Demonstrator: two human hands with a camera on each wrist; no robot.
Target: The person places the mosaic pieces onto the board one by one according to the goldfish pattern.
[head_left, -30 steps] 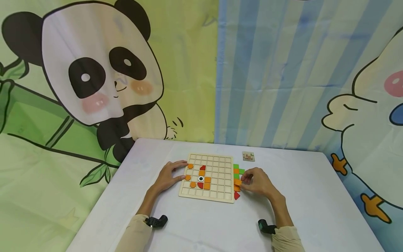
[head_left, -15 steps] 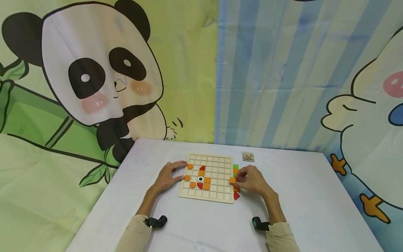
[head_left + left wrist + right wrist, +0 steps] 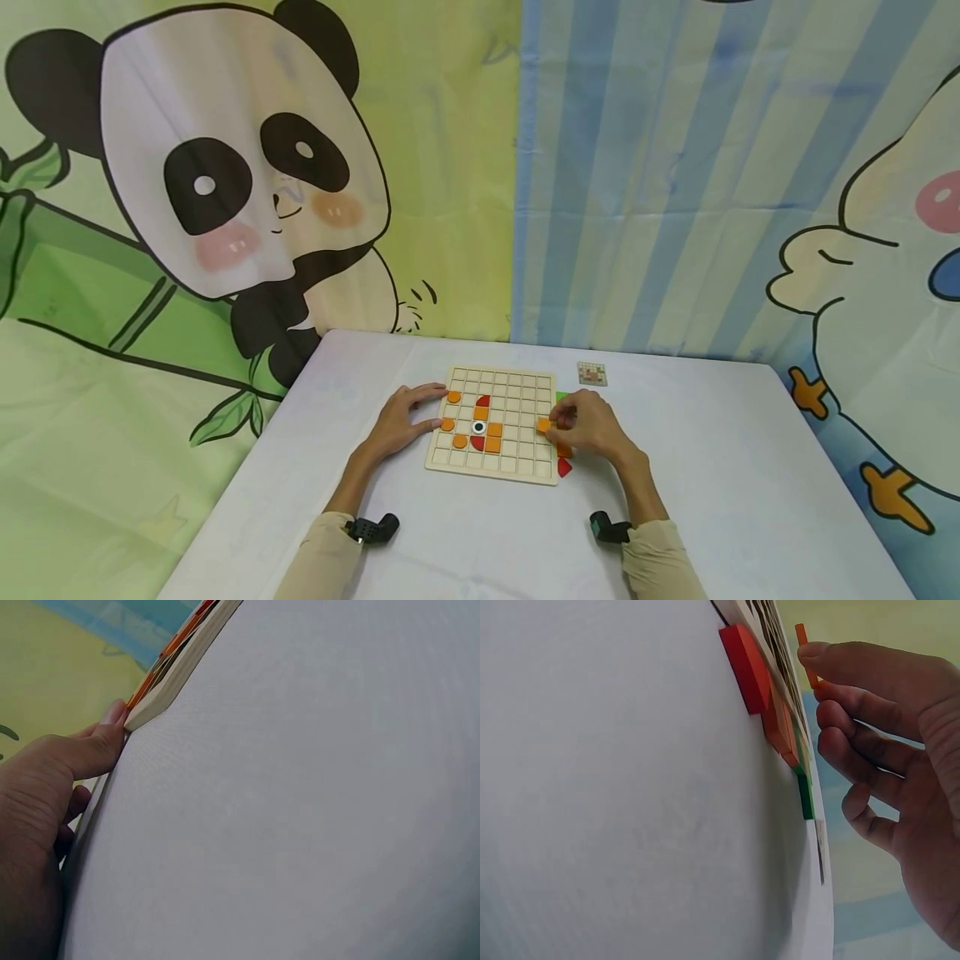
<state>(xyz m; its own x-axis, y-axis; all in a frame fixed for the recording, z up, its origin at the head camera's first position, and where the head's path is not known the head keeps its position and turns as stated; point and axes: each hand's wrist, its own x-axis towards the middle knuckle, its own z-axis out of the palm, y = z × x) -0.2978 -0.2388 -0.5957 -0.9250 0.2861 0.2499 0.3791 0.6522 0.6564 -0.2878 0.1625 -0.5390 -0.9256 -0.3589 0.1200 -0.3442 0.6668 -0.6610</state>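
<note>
Grid board (image 3: 519,400) on the tabletop (image 3: 487,533), seemingly part-filled: laid pieces (image 3: 478,427) occupy its left half. Right hand (image 3: 594,422) pinches an orange tile (image 3: 543,426) over its right side; loose pieces (image 3: 564,451) remain alongside. Left hand (image 3: 395,423), relaxed, touches the left edge.

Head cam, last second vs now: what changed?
The right hand moved left from beside the pale wooden grid board, bringing a pinched orange square tile over the board's right side. Nothing visibly let go. Unchanged: left hand touching the board's left edge; coloured pieces lying on the board.
</note>
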